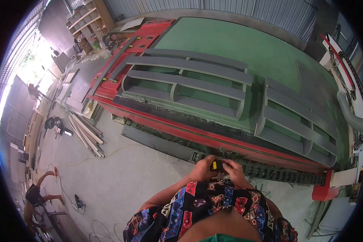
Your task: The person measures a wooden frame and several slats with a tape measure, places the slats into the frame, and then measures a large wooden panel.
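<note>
In front of my chest I hold a small black tape measure (216,165) with a yellow patch. My left hand (203,170) is wrapped round its left side. The fingers of my right hand (234,171) are closed at its right side; their exact grip is partly hidden. Just beyond both hands runs the red side edge (181,131) of a large machine bed with a green top (230,36). On that top lie two grey slatted, curved frames, a larger one (207,82) to the left and another (292,121) to the right.
A black cable chain (282,174) runs along the machine's near side. Wood strips (84,135) lie on the floor to the left. Another person (36,195) is at the lower left. A shelf (90,22) stands at the back left, and a grey hose (349,109) hangs at the right.
</note>
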Available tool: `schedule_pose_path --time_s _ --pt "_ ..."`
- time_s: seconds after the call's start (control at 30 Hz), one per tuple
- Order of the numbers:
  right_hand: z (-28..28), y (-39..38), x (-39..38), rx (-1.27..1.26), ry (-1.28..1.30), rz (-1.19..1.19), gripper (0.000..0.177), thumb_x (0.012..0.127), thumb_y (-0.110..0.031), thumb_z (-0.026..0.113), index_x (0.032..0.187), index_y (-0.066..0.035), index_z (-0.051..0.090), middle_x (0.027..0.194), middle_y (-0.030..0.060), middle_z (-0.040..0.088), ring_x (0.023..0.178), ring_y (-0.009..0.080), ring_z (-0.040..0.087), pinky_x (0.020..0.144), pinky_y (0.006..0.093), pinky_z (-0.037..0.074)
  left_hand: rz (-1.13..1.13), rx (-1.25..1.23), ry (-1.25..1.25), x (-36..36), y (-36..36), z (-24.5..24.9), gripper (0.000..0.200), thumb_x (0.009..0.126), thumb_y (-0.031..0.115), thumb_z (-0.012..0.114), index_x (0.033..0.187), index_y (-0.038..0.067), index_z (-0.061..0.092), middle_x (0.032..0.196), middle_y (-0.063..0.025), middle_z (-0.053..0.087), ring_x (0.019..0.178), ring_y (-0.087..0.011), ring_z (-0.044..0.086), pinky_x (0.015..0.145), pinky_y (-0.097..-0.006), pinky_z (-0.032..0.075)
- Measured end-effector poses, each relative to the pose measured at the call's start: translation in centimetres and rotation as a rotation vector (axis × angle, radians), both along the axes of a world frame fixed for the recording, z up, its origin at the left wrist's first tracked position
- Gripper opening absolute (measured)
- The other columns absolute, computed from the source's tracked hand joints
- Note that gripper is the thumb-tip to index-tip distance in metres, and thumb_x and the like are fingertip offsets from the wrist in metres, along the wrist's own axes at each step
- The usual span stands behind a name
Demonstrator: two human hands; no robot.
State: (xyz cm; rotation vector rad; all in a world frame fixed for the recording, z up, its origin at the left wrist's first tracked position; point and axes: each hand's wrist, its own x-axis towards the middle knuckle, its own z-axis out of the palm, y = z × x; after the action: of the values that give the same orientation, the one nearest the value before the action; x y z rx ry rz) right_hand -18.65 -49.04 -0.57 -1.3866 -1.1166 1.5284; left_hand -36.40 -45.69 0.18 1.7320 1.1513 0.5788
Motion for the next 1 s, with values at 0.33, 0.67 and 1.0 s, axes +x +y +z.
schedule_pose_path --time_s 0.33,0.67,1.0 --pt "0.5 0.2 -0.7 -0.272 0.064 -0.039 0.025 0.087 -0.016 0.056 0.105 0.001 0.058 0.086 0.0041 0.061 0.07 0.0092 0.057 0.06 0.0231 0.044 -0.019 0.031 -0.002 -1.3 0.2 -0.7 0.051 0.06 0.016 0.071 0.106 0.004 0.05 0.097 -0.0172 0.056 0.09 -0.0362 0.057 0.074 -0.0403 0.047" --pt "-0.9 0.1 -0.9 -0.115 -0.045 -0.095 0.022 0.085 -0.013 0.058 0.102 0.001 0.058 0.081 0.0033 0.06 0.067 0.0098 0.057 0.059 0.0243 0.045 -0.032 0.046 -0.044 -1.1 0.6 -0.6 0.05 0.06 0.012 0.071 0.106 0.005 0.051 0.094 -0.0165 0.058 0.089 -0.0345 0.059 0.073 -0.0385 0.048" --pt "3.6 1.1 -1.3 0.262 -0.04 -0.057 0.04 0.085 -0.001 0.056 0.124 0.0 0.047 0.109 0.0052 0.045 0.079 0.0072 0.052 0.064 0.0185 0.046 0.086 -0.05 -0.463 0.2 3.4 0.2 0.05 0.063 0.001 0.072 0.108 0.002 0.049 0.096 -0.0053 0.056 0.087 -0.0128 0.055 0.076 -0.027 0.047"
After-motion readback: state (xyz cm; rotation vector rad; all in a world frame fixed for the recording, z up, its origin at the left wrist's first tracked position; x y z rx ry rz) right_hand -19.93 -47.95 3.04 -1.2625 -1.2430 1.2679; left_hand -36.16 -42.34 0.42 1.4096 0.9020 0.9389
